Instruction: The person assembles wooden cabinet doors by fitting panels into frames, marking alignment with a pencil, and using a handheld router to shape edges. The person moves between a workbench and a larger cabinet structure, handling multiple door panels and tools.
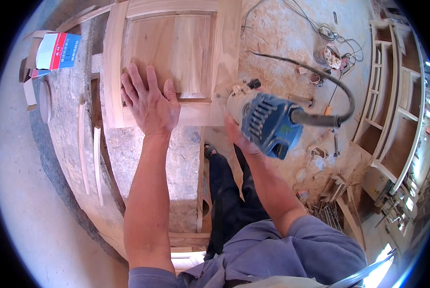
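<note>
A pale wooden panel door lies flat on the workbench. My left hand rests on its lower left part, palm down with the fingers spread. At the door's near right corner, my right hand grips a corded power tool from below. The tool has a blue vented motor housing, a pale grey head and a thick black cord curving off to the right. Most of the right hand's fingers are hidden behind it. Whether the head touches the door's edge I cannot tell.
An open cardboard box with a white, red and blue pack sits at the bench's far left. Thin wood strips lie along the bench. Right, a dusty floor holds cables, a bucket, scrap wood and wooden frames.
</note>
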The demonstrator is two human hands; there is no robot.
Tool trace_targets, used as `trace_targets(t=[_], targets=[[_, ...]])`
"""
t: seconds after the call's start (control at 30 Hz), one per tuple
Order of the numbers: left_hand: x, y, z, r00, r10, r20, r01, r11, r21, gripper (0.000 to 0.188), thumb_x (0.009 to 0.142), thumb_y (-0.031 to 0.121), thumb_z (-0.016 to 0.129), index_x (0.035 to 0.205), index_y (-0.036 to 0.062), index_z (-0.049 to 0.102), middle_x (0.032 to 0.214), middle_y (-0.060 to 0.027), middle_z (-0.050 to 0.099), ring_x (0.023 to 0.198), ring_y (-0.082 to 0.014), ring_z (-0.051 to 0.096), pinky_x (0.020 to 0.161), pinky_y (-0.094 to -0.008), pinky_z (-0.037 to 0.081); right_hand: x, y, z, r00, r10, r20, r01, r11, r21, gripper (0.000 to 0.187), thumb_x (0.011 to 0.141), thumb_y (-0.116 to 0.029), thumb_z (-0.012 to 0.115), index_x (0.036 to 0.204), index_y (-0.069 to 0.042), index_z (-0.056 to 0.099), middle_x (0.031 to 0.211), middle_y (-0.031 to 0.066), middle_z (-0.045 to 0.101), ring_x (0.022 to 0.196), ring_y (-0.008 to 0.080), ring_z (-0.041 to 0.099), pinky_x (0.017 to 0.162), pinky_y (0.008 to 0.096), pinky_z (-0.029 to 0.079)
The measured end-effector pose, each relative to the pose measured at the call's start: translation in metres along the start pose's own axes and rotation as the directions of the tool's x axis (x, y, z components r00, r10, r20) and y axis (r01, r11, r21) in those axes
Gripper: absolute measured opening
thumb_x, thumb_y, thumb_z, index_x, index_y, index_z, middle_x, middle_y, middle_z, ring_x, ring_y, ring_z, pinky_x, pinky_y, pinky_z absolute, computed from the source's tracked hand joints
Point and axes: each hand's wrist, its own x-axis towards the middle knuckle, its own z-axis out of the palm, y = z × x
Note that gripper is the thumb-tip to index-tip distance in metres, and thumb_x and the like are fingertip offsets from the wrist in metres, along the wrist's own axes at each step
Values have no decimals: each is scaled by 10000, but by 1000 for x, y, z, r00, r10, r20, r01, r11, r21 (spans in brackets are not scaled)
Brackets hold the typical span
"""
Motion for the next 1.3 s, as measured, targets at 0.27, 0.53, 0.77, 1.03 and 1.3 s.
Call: trace_targets(t=[0.27, 0.53, 0.77, 1.03, 1.3], targets=[[3, 2, -4, 1000, -18, 22, 18, 999, 36, 583, 1012, 410, 460, 1487, 73, 439, 1645, -173, 197, 1502, -415, 169, 1212, -550, 140, 80, -38, 8, 866, -474, -157, 374, 825, -424, 531, 725, -128, 838, 1180, -32, 584, 1103, 77, 658, 1007, 197, 639, 906, 362, 514], [7, 4, -13, 997, -37, 62, 37, 999, -1, 589, 1000, 377, 461, 1493, 56, 428, 1647, -188, 194, 1507, -437, 155, 1210, -570, 136, 193, -60, 18, 899, -181, -398, 222, 973, 59, 533, 625, -126, 849, 1078, -24, 587, 1028, 84, 643, 921, 218, 632, 856, 359, 517], [5, 0, -11, 996, -38, 84, 42, 998, -53, 597, 972, 386, 506, 1476, 72, 436, 1657, -198, 151, 1516, -458, 105, 1211, -600, 105, 280, -67, 25, 845, -226, -484, 311, 945, 103, 796, 592, -174, 859, 1263, -19, 460, 1170, 118, 575, 1050, 244, 582, 946, 378, 480], [2, -2, -9, 1000, -4, -3, 3, 992, -123, 575, 964, 383, 534, 1457, 95, 464, 1651, -198, 186, 1513, -453, 139, 1205, -606, 130, 277, -70, -26, 903, -60, -425, 189, 945, 267, 859, 628, -82, 873, 1342, -11, 401, 1237, 141, 558, 1088, 242, 578, 953, 391, 496], [-1, 50, -4, 991, 32, -127, -63, 966, -250, 564, 844, 344, 694, 1313, 62, 554, 1425, -229, 419, 1322, -446, 369, 1079, -591, 307, 95, 39, -125, 892, 250, -376, -178, 960, 218, 708, 694, -42, 847, 1296, 16, 479, 1181, 145, 628, 1041, 238, 624, 912, 367, 522]])
